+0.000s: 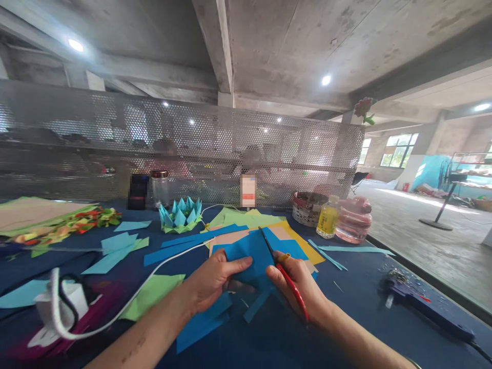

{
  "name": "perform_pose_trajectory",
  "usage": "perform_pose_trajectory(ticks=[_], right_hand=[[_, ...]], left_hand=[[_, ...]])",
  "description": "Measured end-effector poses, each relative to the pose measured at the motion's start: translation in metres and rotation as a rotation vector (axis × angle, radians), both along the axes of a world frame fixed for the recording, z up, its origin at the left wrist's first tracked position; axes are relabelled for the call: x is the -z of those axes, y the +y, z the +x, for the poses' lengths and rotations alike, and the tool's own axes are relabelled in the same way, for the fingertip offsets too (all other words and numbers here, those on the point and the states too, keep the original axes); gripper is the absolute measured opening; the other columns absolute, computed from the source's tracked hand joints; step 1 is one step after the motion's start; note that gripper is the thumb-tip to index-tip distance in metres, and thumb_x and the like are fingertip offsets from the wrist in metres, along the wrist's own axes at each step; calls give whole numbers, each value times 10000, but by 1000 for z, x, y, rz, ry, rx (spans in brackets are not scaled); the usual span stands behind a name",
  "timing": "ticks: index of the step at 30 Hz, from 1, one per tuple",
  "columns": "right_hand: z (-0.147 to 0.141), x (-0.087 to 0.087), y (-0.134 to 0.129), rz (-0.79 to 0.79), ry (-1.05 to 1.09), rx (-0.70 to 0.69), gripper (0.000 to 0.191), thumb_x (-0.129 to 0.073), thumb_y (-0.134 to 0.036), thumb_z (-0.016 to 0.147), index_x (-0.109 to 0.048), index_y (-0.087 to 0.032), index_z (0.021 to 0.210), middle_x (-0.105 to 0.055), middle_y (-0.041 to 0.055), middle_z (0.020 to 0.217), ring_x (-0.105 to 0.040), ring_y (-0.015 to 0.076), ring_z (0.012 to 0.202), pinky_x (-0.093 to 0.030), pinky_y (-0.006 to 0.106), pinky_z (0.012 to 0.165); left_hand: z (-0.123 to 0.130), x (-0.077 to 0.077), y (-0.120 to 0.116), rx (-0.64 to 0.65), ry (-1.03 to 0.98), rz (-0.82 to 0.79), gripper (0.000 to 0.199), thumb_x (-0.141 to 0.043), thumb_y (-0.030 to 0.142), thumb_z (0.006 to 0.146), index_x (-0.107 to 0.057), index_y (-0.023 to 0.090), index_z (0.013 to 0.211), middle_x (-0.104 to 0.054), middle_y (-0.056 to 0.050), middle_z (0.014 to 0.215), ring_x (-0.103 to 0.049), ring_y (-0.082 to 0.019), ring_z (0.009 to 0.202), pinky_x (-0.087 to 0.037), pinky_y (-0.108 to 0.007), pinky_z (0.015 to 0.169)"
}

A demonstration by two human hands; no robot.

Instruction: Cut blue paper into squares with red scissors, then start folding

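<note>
My left hand (223, 274) pinches a sheet of blue paper (246, 251) by its near left edge, thumb on top. In my right hand (298, 279) is a pair of scissors (294, 292) with red handles; the dark blades point away from me along the right side of that sheet. Whether the blades are parted I cannot make out. Below my hands, blue paper pieces (203, 328) and a blue strip (258, 305) lie on the dark blue tabletop. Beyond the held sheet are layered blue, yellow, peach and green papers (246, 218).
At left stand a folded turquoise paper ring (180, 215) and a charger on a purple power strip (61, 328), its white cable crossing the table. A yellow-labelled bottle (328, 219), pink jug (353, 220) and glue gun (426, 305) are right. A perforated metal screen (215, 133) rises behind.
</note>
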State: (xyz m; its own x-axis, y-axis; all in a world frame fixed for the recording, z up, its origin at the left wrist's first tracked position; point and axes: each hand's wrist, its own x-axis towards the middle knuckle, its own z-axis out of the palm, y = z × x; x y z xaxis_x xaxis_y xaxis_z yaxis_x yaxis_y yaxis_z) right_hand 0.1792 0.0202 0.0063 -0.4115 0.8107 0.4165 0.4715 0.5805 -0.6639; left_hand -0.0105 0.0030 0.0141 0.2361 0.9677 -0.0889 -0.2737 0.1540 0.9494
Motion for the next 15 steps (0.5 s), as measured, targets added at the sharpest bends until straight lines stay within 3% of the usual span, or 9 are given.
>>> perform_pose_trajectory(ticks=[5, 15], right_hand=[[1, 1, 0, 25, -11, 12, 603, -380, -760, 776, -337, -195, 571, -337, -44, 577, -273, 79, 510, -226, 237, 458], [2, 0, 0, 10, 2, 27, 573, -358, -735, 803, -332, -204, 589, -341, -43, 588, -271, 89, 521, -246, 244, 480]], left_hand=[[0, 2, 1, 40, 9, 23, 426, -797, 312, 645, -613, 138, 988, -708, -89, 925, -690, -258, 824, -586, -355, 642], [1, 6, 0, 60, 42, 7, 403, -772, 341, 678, -584, 160, 985, -685, -38, 802, -663, -170, 633, -583, -336, 602]])
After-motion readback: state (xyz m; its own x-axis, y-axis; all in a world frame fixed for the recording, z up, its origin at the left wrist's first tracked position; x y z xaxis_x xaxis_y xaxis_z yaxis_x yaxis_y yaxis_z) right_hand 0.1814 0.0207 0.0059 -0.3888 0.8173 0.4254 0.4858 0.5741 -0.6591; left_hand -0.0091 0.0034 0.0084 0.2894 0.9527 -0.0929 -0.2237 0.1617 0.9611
